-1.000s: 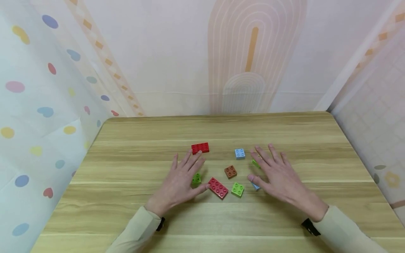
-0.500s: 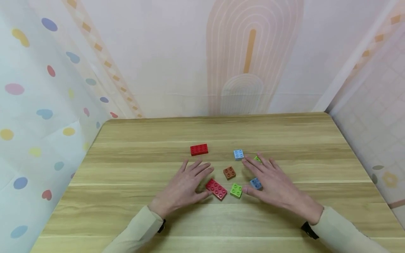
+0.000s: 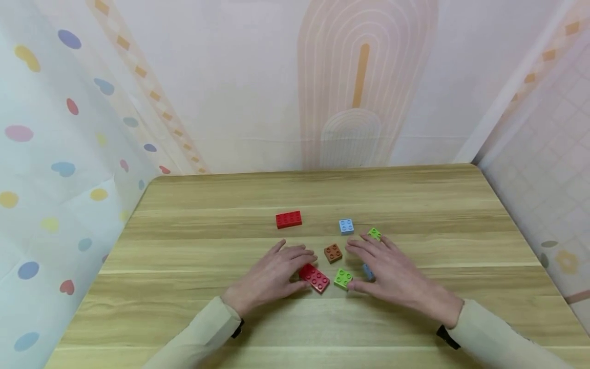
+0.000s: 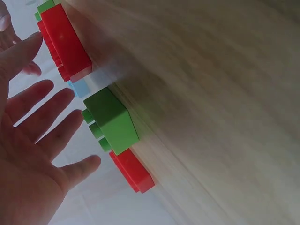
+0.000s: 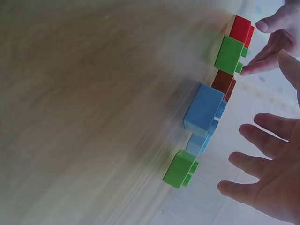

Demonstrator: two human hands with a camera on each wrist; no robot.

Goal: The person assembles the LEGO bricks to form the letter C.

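My left hand (image 3: 272, 274) hovers palm down with fingers loosely spread, its thumb at the left end of the near red brick (image 3: 315, 278). Beneath that hand is a green brick (image 4: 111, 121), hidden in the head view but plain in the left wrist view. My right hand (image 3: 396, 274) hangs over a blue brick (image 3: 367, 271) that it partly covers. The right thumb overlaps the edge of a lime green brick (image 3: 343, 279). A brown brick (image 3: 333, 253) lies between the two hands. Both palms appear bare, and the fingers in the wrist views are extended.
Farther back on the wooden table (image 3: 221, 205) lie another red brick (image 3: 289, 219) and a light blue brick (image 3: 346, 226). Another lime green brick (image 3: 375, 234) sits just beyond the right fingertips. A patterned cloth (image 3: 258, 87) rises behind the table's far edge.
Both hands have drawn inward toward the middle and slightly nearer, the left hand coming off the far red brick. The bricks keep their places; the head view has shifted slightly.
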